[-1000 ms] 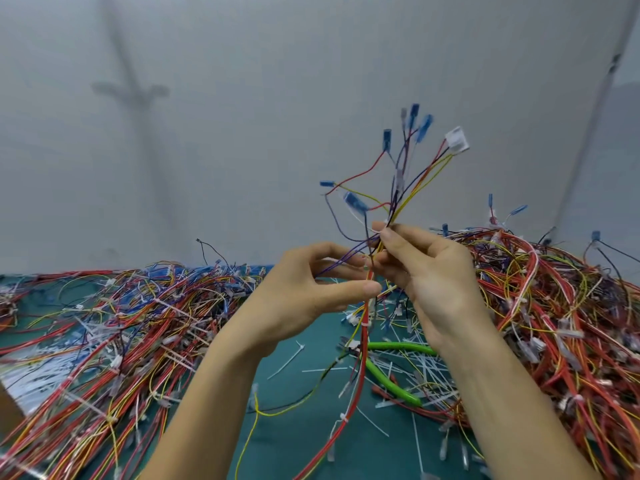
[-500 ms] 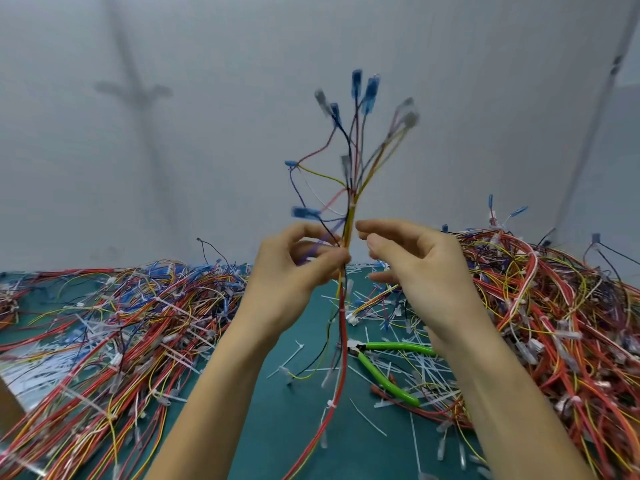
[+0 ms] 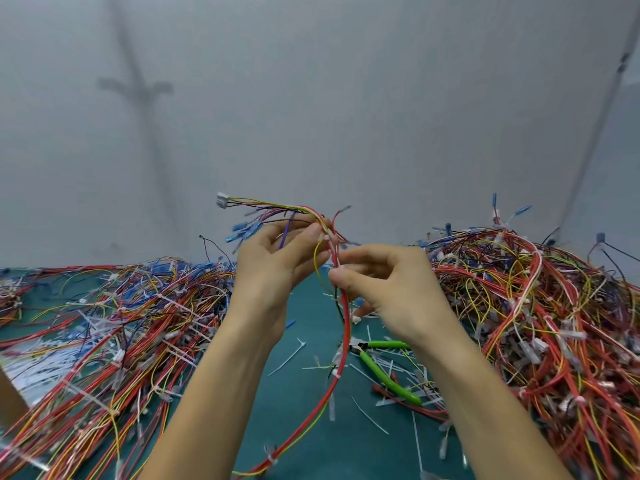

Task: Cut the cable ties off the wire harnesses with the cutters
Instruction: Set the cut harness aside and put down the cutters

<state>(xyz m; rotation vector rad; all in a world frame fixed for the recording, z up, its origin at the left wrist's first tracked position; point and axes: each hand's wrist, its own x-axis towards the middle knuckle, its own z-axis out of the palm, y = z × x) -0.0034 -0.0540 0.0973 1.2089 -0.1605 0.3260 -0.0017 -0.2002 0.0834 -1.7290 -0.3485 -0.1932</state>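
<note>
I hold one wire harness [image 3: 341, 355] up over the green mat [image 3: 304, 420]. My left hand [image 3: 277, 268] grips its upper end, where the loose wires with blue terminals and a white connector [image 3: 222, 199] fan out to the left. Just below it, my right hand [image 3: 388, 289] pinches the red and yellow bundle between thumb and fingertips. White cable ties [image 3: 335, 375] still ring the bundle lower down. The green-handled cutters [image 3: 382, 367] lie on the mat under my right wrist, held by neither hand.
A big heap of harnesses [image 3: 540, 323] rises at the right, and another heap [image 3: 104, 323] spreads over the left. Cut white tie pieces [image 3: 287, 356] litter the mat between them. A grey wall stands behind the table.
The harness top has swung from upright to pointing left and has come lower. My left hand has turned with it; my right hand has closed onto the bundle below.
</note>
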